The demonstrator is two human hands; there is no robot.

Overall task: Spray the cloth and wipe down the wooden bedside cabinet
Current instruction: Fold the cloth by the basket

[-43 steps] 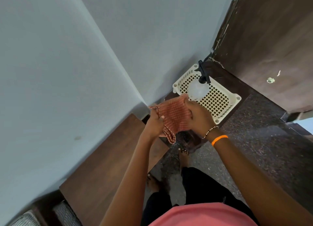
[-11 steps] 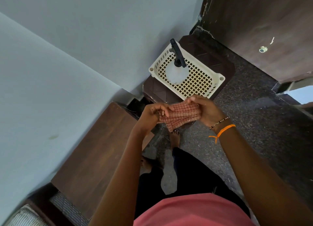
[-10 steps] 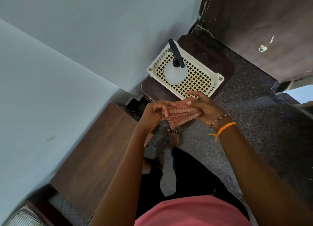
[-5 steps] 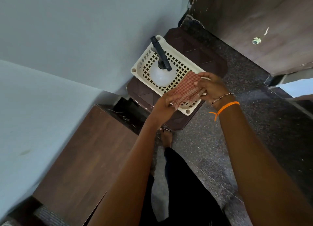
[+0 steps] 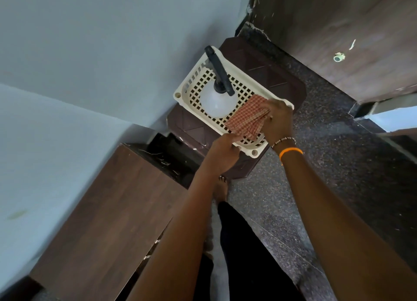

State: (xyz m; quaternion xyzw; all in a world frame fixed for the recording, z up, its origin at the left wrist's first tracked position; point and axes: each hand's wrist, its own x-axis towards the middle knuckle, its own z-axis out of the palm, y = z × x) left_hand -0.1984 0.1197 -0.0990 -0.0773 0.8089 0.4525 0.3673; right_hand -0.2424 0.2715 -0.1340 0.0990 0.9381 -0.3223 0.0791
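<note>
Holding a folded red-checked cloth (image 5: 247,117) over the near end of a cream lattice basket (image 5: 187,84), the right hand (image 5: 276,122) pinches the cloth's right edge, fingers curled onto the layered folds. Left hand (image 5: 223,152) sits just below the cloth's lower corner, fingers curled; whether it touches the cloth cannot be told, nor whether that grip holds anything. White spray bottle (image 5: 217,101) with a black nozzle stands in the basket, just left of the cloth. Basket rests on a dark brown plastic stool (image 5: 270,72) in the corner by the pale blue wall (image 5: 101,41). Wooden bedside cabinet (image 5: 108,212) stands lower left against the wall, well apart from the cloth. Orange band (image 5: 291,151) and a beaded bracelet on the right wrist. Speckled dark stone floor (image 5: 338,165).
</note>
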